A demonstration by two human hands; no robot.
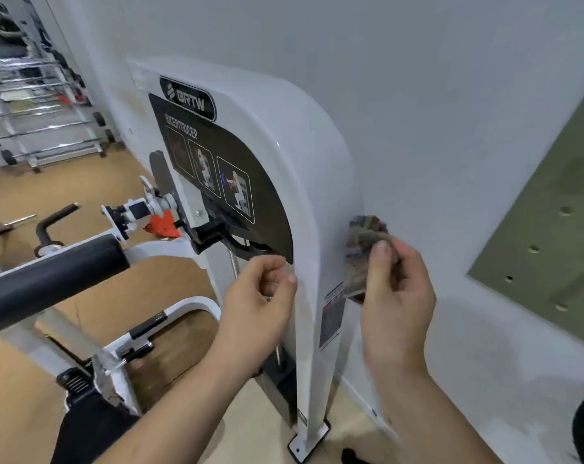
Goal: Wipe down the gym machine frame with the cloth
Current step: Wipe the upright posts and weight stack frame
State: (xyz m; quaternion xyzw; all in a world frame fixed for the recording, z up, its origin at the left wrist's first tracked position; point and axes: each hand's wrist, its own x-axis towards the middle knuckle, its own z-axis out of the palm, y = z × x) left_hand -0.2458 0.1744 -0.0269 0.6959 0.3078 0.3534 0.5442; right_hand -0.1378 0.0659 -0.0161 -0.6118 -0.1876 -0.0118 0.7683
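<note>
Pinching 1 cloth: right hand fingers | left hand fingers curled, empty | 1 frame

Left hand: bare, with a broad back and a short, trimmed thumbnail; the knuckles are softened by blur.
Right hand: bare, with a short, rounded thumbnail and faint tendon lines across the back.
Left forearm: uncovered from the wrist to the bottom edge of the view, smooth, widening toward the elbow.
Right forearm: uncovered to the bottom edge, with a blurred outline at the wrist.
Clothing: black fabric at the bottom left corner, possibly a trouser leg; cannot tell for certain.
</note>
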